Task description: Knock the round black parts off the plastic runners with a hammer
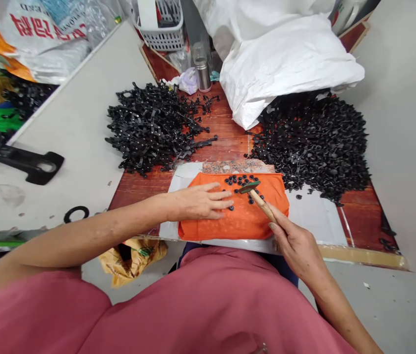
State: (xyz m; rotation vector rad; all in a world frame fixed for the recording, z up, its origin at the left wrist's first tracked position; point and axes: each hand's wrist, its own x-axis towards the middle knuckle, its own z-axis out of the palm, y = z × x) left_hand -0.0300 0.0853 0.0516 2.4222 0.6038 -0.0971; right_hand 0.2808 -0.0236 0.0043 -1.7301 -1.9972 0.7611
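The fingers of the left hand are laid out flat and released on an orange cloth, their tips pointing right toward a scatter of small black caps that lies just beyond and slightly above them. One or two caps are touched or nearly touched by the fingertips; nothing is grasped. The right hand is clenched around the wooden handle of a small hammer, whose long axis runs up and to the left from the fist, so that the dark head is held over the caps, just right of the left fingertips. The left hand is the nearer to the caps. The cloth is spread on a white sheet over a reddish wooden board. Two heaps of black plastic parts are piled farther back, one at left, one at right, with a white sack behind.
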